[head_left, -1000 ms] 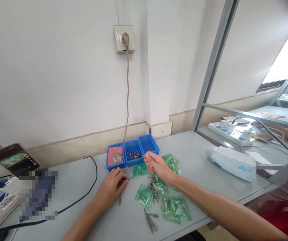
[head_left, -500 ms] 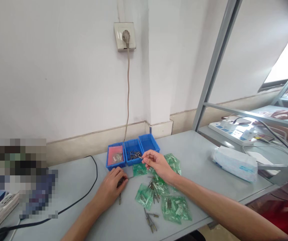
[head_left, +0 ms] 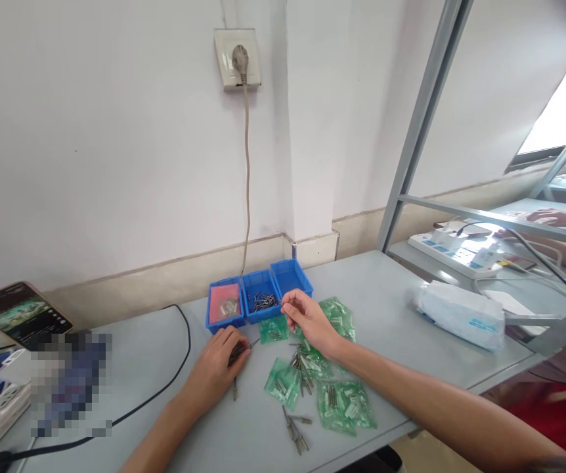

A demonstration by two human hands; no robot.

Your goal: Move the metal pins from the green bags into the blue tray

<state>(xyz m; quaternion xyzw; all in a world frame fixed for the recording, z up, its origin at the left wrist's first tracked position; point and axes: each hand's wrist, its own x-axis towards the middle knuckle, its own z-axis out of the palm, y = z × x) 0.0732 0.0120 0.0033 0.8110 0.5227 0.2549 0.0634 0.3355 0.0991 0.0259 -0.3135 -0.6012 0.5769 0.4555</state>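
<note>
My left hand (head_left: pixel 218 365) rests on the grey table (head_left: pixel 391 295), fingers curled round a small dark metal part. My right hand (head_left: pixel 307 320) hovers just in front of the middle blue bin (head_left: pixel 260 303), thumb and fingers pinched on a tiny piece I cannot make out. That bin holds several dark pins. The left blue bin (head_left: pixel 224 306) has a pink lining and a few small parts; the right blue bin (head_left: pixel 291 278) looks bare. Green plastic bags (head_left: pixel 345 405) and loose metal pins (head_left: pixel 295 430) lie scattered under and in front of my right forearm.
A black cable (head_left: pixel 174 371) curves over the table's left side. A phone (head_left: pixel 20 314) leans at far left beside a power strip. A white packet (head_left: pixel 461 315) lies at right. Behind a metal frame, another person's hand (head_left: pixel 551 216) works at a neighbouring bench.
My right hand has stayed pinched near the middle bin, shifting only slightly. The left hand has kept its place. The camera has tilted down a little.
</note>
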